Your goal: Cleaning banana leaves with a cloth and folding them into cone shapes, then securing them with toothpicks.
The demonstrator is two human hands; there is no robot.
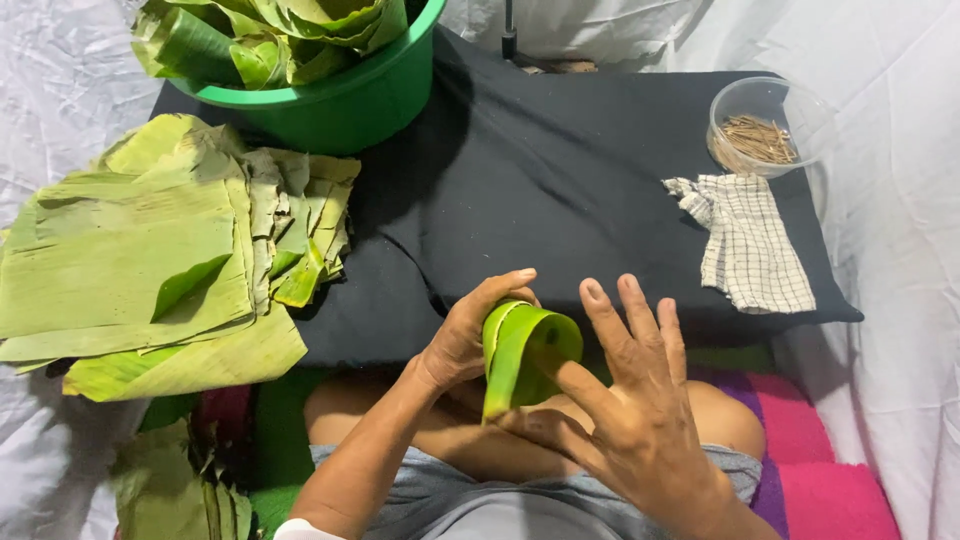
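A green banana leaf piece (525,352) is rolled into a cone, its opening facing away from me. My left hand (468,335) grips the cone's left side, thumb curled over the top edge. My right hand (625,400) supports the cone from below and right, with the index finger against its rim and the other fingers spread upward. Both hands hover over my lap, just in front of the black cloth (560,190).
A stack of flat banana leaves (150,260) lies at the left. A green tub (340,105) full of leaves stands at the back. At the right sit a clear bowl of small sticks (765,130) and a checked cloth (750,240).
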